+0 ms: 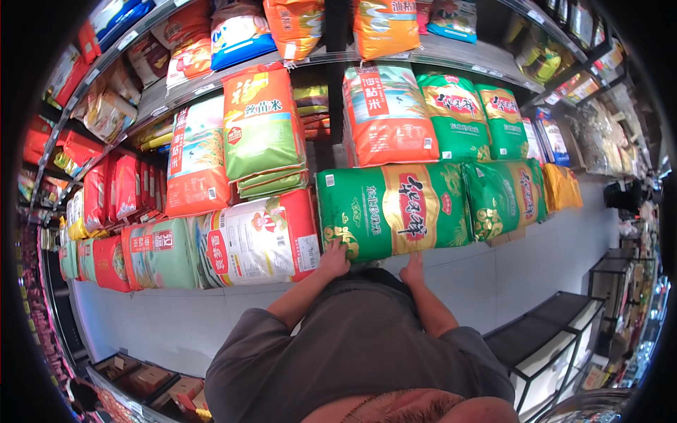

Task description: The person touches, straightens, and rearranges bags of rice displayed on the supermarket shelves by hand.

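Observation:
A green and gold rice bag (391, 209) lies on its side in the front row, directly before me. My left hand (335, 259) rests on its lower left corner, fingers on the printed plastic. Against its near edge, further right, is my right hand (413, 270), with fingertips touching the bag; whether they grip it cannot be told. Left of this bag lies a white and red rice bag (259, 238) with a price card on it. A second green bag (505, 198) adjoins on the right.
Upright rice bags (391, 116) stand behind the front row, beneath a shelf (465, 55) holding more bags. A low black-framed display stand (539, 322) is at the lower right. Open compartments with cardboard boxes (151, 378) are at the lower left.

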`<state>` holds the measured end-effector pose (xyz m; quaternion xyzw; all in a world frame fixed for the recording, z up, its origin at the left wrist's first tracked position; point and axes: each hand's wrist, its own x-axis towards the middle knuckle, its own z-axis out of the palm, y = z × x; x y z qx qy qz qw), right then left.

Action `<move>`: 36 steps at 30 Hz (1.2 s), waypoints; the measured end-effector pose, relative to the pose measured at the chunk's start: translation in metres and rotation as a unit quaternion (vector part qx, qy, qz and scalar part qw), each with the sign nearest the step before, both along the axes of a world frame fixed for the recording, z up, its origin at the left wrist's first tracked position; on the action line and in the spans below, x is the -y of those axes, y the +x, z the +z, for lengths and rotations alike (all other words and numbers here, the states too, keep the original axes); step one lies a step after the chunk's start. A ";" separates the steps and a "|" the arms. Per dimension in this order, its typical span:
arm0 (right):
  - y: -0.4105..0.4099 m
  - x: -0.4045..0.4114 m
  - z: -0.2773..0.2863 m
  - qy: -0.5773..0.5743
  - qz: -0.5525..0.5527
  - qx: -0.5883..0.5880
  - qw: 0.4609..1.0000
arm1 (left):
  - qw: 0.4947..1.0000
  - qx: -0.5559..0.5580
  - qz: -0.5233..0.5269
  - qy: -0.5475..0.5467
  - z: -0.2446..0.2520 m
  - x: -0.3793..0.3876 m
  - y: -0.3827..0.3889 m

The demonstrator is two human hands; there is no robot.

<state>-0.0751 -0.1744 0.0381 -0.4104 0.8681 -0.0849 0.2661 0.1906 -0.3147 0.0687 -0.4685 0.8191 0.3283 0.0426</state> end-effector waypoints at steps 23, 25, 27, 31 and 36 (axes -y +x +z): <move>-0.110 -0.090 -0.055 0.064 -0.012 0.181 0.981 | 0.990 -0.024 0.079 -0.115 -0.022 -0.025 -0.038; -0.128 -0.137 -0.070 0.023 -0.017 0.125 0.992 | 0.991 0.028 0.089 -0.091 -0.011 -0.035 -0.069; -0.136 -0.161 -0.057 0.067 -0.080 0.186 0.977 | 0.987 0.045 0.150 -0.042 -0.020 -0.042 -0.084; -0.157 -0.229 -0.049 0.120 -0.223 0.270 0.929 | 0.877 -0.269 0.289 0.273 0.010 -0.054 -0.151; -0.171 -0.319 -0.091 0.133 -0.197 0.223 0.945 | 0.851 -0.336 0.184 0.358 0.101 -0.081 -0.235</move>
